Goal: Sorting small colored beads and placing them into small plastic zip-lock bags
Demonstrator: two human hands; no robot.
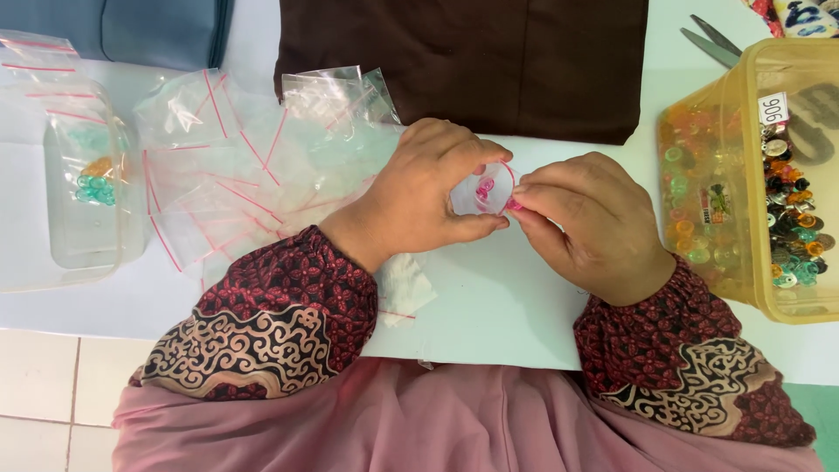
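Your left hand (428, 188) gripping a small clear plastic zip bag (483, 190) above the white surface (489, 306), your right hand (581, 218) pinching a pink bead (513, 204) at its mouth, loose clear bags (245, 175) left, yellow plastic tub of beads (752, 175) right.

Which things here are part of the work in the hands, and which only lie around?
In use:
- left hand and right hand, holding a small clear bag
- pink button at the right fingertips
- yellow tub of buttons
- pile of empty zip bags

Lying about:
- scissors
- brown cloth
- clear box
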